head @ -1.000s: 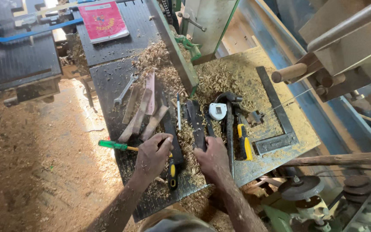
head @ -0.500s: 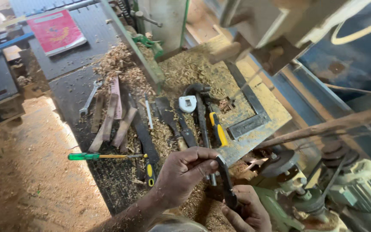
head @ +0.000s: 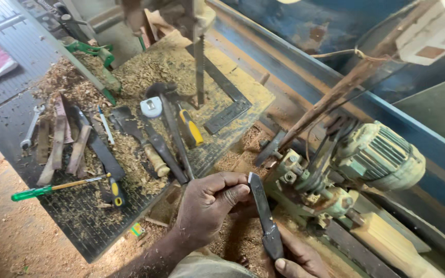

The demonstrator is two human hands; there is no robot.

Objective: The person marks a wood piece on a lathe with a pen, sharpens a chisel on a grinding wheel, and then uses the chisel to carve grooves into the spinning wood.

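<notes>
My right hand point(head: 292, 260) grips the dark handle of a long flat chisel point(head: 263, 213) at the bottom of the view, its blade pointing up and away. My left hand point(head: 209, 206) is just left of it, fingers curled, with fingertips touching the blade near its tip. Both hands sit in front of the sawdust-covered metal bench point(head: 86, 226), beside a lathe's belt drive point(head: 305, 175).
On the bench lie several tools: a green-handled screwdriver point(head: 42, 189), a yellow-handled tool point(head: 189, 126), a tape measure point(head: 151, 107), a spanner point(head: 31, 126), wooden pieces point(head: 60, 139) and a steel square point(head: 227, 116). A green electric motor point(head: 382, 157) stands right.
The view has swung right toward the motor. My right hand has raised the chisel upright, and my left hand has come off the bench to touch its blade.
</notes>
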